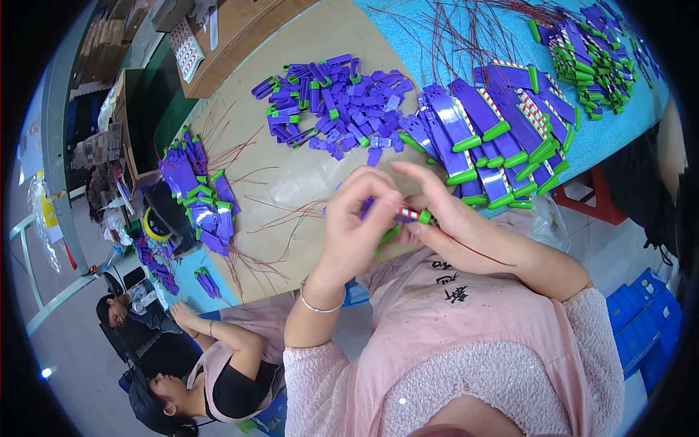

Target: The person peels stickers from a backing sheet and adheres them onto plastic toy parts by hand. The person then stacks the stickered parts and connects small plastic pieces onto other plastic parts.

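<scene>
Close in front of my chest, both hands hold a purple plastic piece [406, 213] with a red-and-white striped edge and a green end. My left hand [357, 215], a bracelet on its wrist, pinches the purple end and hides much of it. Around the green end my right hand [448, 218] is closed, with its index finger raised. Thin red wires [295, 211] stretch over the table on the left of my hands. Just beyond my right hand lies a heap of striped purple pieces with green ends [502, 138].
Small purple parts [364, 102] are piled on the tan board [291, 178]. Wired purple pieces [196, 189] lie at the left, and another bundle [590, 58] sits far right on the blue table cover [429, 29]. A co-worker [218, 371] sits to my left. Blue crates [648, 320] stand at the right.
</scene>
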Motion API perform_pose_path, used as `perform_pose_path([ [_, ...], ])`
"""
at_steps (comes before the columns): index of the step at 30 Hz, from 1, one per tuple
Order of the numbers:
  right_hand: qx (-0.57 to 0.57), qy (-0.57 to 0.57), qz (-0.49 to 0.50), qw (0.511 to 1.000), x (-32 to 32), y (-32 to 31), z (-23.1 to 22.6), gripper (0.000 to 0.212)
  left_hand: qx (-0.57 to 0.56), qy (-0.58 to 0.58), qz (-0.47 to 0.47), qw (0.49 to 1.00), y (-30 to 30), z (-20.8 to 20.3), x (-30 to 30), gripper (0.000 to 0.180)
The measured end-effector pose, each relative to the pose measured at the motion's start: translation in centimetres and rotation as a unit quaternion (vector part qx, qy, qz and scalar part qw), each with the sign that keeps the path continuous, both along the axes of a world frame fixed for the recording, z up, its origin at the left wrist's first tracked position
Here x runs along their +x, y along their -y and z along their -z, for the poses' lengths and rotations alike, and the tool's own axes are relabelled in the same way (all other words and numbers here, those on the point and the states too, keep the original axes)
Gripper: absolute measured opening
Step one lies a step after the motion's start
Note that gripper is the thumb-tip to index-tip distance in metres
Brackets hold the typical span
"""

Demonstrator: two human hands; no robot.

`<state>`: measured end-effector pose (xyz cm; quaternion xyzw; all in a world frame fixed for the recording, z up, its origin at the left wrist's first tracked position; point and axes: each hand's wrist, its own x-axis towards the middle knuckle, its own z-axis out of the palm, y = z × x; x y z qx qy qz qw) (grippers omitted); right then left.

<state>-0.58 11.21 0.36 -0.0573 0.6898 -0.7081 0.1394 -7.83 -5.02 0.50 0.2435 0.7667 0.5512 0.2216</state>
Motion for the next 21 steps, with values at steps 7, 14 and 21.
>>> perform_pose_path([
  [7,0.059,-0.049,0.001,0.997,0.1,0.4,-1.0,0.038,0.321,0.207,0.006,0.924,2.2,0.1,-2.9,0.066],
  [14,0.033,-0.017,0.016,0.999,1.1,0.4,-3.0,0.04,0.495,0.301,0.033,0.814,1.0,-1.4,-2.3,0.071],
  [21,-0.189,0.07,-0.115,0.973,1.2,0.8,-2.2,0.033,0.362,0.183,0.029,0.914,2.1,-4.0,1.2,0.062],
])
